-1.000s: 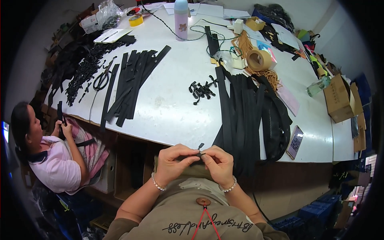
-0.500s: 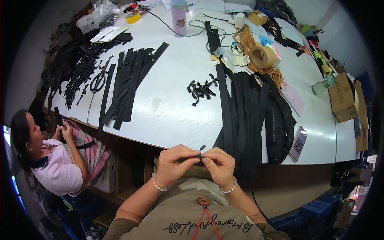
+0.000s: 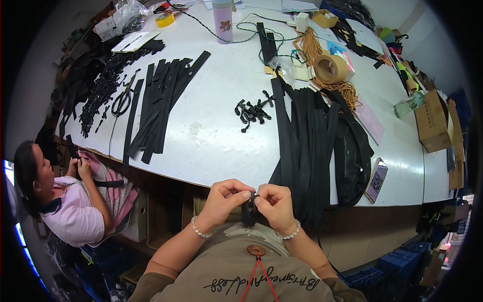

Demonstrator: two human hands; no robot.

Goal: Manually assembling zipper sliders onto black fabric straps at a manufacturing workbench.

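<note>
Just off the table's near edge, my left hand (image 3: 227, 202) pinches a black zipper strip (image 3: 246, 215), which hangs in a short loop below my fingers. Against it, my right hand (image 3: 275, 205) is closed, thumb and forefinger meeting at the strip's upper end. Whether a small slider sits between the fingertips is hidden. On the table ahead lies a small heap of black zipper sliders with pulls (image 3: 254, 110). To its right, a bundle of long black zipper strips (image 3: 307, 146) runs over the near edge, beside my right hand.
Another pile of black strips (image 3: 161, 105) lies left, near scissors (image 3: 122, 100) and a large slider heap (image 3: 100, 85). At right are a black bag (image 3: 350, 156), a phone (image 3: 376, 181) and a tape roll (image 3: 329, 69). A co-worker (image 3: 65, 196) sits at left, handling a black strip.
My fingertips have turned and drawn closer together. The zipper strip now shows hanging below them, and the small black piece that stuck up above my fingers no longer does.
</note>
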